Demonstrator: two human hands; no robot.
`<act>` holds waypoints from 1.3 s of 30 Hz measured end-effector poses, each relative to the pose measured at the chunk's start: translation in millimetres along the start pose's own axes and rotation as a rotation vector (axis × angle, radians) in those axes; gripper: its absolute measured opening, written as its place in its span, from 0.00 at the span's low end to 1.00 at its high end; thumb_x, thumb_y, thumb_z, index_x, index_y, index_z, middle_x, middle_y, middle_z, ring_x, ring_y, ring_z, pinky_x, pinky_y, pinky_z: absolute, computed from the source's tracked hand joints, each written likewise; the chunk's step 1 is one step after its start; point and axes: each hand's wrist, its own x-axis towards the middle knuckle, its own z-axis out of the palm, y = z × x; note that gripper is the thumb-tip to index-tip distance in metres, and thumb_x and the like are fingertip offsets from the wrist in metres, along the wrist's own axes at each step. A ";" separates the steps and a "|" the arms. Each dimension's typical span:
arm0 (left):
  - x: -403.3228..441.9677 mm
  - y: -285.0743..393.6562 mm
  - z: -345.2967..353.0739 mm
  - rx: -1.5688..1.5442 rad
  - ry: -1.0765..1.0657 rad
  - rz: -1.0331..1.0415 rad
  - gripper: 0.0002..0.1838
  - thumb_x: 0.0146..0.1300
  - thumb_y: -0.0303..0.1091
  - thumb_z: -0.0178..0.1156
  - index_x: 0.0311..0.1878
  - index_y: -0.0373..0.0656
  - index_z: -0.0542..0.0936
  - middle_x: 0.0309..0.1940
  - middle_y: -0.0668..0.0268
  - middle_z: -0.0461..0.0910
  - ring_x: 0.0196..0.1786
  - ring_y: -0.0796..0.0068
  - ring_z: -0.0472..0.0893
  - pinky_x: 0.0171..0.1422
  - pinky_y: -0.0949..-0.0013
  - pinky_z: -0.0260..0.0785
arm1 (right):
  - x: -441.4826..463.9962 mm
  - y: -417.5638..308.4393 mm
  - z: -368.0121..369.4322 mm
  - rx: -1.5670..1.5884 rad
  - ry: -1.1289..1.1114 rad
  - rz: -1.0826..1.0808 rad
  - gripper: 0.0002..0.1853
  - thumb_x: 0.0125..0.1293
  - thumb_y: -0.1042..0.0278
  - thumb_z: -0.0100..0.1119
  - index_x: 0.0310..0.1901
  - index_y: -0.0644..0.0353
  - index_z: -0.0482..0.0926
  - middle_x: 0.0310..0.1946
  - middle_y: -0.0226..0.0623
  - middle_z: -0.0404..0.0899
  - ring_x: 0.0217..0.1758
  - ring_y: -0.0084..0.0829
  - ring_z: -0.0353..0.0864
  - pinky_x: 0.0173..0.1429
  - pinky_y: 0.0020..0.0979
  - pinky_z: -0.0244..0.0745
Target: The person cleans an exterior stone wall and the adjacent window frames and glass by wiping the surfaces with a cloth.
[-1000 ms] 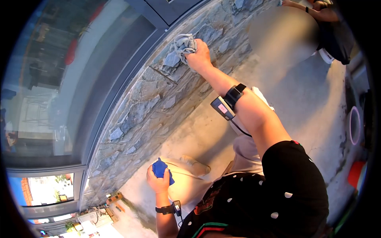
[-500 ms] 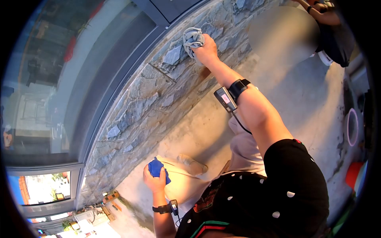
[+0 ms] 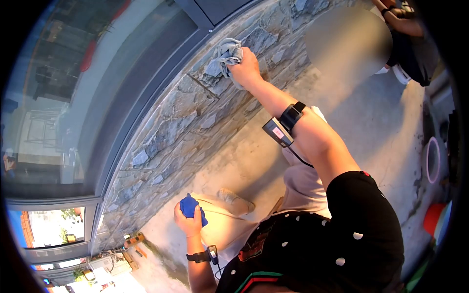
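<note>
My right hand (image 3: 247, 67) is closed on a crumpled grey-blue cloth (image 3: 228, 52). The cloth is at the upper part of a stone-clad wall (image 3: 166, 129), just below the grey window frame (image 3: 146, 85); whether it presses on the stone I cannot tell for sure. Lower down, my left hand (image 3: 188, 223) grips a bunched blue cloth (image 3: 192, 209) in front of my leg, apart from the wall. A strap with a small device (image 3: 278, 132) sits on my right forearm, and another device (image 3: 212, 254) is on my left wrist.
Above the stonework is a large glass pane (image 3: 88, 122). Another person (image 3: 408, 44) is at the upper right. A pink-rimmed round object (image 3: 433, 160) and a red container (image 3: 432, 218) stand at the right. Assorted items, including an orange-brown block (image 3: 134, 240), lie at the lower left.
My right hand and the grey-blue cloth have shifted slightly left along the wall top. My left hand with the blue cloth has barely moved.
</note>
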 end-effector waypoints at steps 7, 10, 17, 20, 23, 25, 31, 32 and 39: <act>-2.0 -10.1 0.7 0.024 -0.016 0.009 0.32 0.48 0.43 0.74 0.55 0.38 0.76 0.45 0.52 0.82 0.48 0.47 0.81 0.55 0.52 0.73 | 57.7 36.9 -44.0 0.220 0.149 0.357 0.17 0.57 0.64 0.68 0.44 0.66 0.79 0.45 0.51 0.84 0.49 0.48 0.84 0.54 0.41 0.78; 1.9 -14.0 1.3 -0.022 -0.013 0.010 0.33 0.48 0.43 0.74 0.55 0.37 0.76 0.46 0.51 0.81 0.49 0.46 0.80 0.55 0.52 0.72 | 74.1 50.0 -50.0 0.082 0.177 0.505 0.20 0.57 0.64 0.66 0.47 0.69 0.77 0.47 0.55 0.82 0.52 0.51 0.84 0.57 0.42 0.78; 5.2 -6.8 5.5 0.053 -0.014 0.000 0.32 0.48 0.43 0.74 0.55 0.38 0.76 0.45 0.52 0.82 0.47 0.46 0.81 0.55 0.51 0.73 | -15.2 25.9 11.6 -0.022 0.111 0.493 0.31 0.59 0.56 0.68 0.58 0.67 0.69 0.54 0.58 0.74 0.58 0.56 0.75 0.63 0.44 0.71; 11.8 5.7 9.1 0.091 -0.050 -0.007 0.32 0.48 0.43 0.74 0.54 0.39 0.76 0.45 0.51 0.82 0.48 0.46 0.81 0.54 0.51 0.73 | -45.1 2.3 17.9 0.141 -0.077 0.708 0.29 0.60 0.66 0.61 0.62 0.65 0.65 0.58 0.57 0.72 0.62 0.55 0.74 0.66 0.44 0.71; 16.8 10.3 12.9 0.133 -0.073 0.041 0.31 0.48 0.43 0.74 0.54 0.39 0.76 0.45 0.51 0.82 0.48 0.46 0.81 0.54 0.51 0.73 | -71.2 -0.6 39.4 0.266 -0.213 0.840 0.27 0.62 0.60 0.60 0.60 0.63 0.70 0.59 0.54 0.77 0.64 0.51 0.76 0.66 0.42 0.72; 17.7 13.4 14.6 0.126 -0.081 0.053 0.31 0.47 0.43 0.74 0.54 0.39 0.76 0.45 0.51 0.81 0.48 0.45 0.81 0.54 0.51 0.73 | -89.2 -1.2 55.0 0.416 -0.339 0.879 0.20 0.66 0.62 0.56 0.56 0.64 0.74 0.55 0.50 0.80 0.57 0.43 0.81 0.59 0.39 0.75; 14.6 7.1 16.6 0.135 -0.070 0.080 0.31 0.47 0.42 0.74 0.53 0.38 0.76 0.45 0.50 0.81 0.47 0.44 0.80 0.54 0.50 0.73 | -50.4 16.5 40.0 0.964 -0.331 1.111 0.10 0.69 0.77 0.45 0.44 0.67 0.78 0.33 0.43 0.82 0.24 0.32 0.80 0.26 0.40 0.75; 13.4 4.6 15.9 0.127 -0.057 0.078 0.31 0.47 0.42 0.74 0.54 0.38 0.76 0.44 0.50 0.81 0.47 0.44 0.80 0.54 0.50 0.73 | -31.0 28.6 35.0 0.955 -0.186 1.134 0.10 0.70 0.78 0.43 0.42 0.66 0.77 0.29 0.42 0.81 0.21 0.34 0.79 0.23 0.41 0.73; 6.4 -6.1 7.2 -0.005 -0.039 -0.002 0.32 0.48 0.40 0.74 0.55 0.36 0.75 0.45 0.50 0.82 0.47 0.48 0.81 0.55 0.52 0.73 | 115.5 136.8 -56.8 0.658 0.431 0.766 0.11 0.65 0.79 0.57 0.49 0.60 0.75 0.40 0.39 0.81 0.35 0.34 0.83 0.37 0.38 0.81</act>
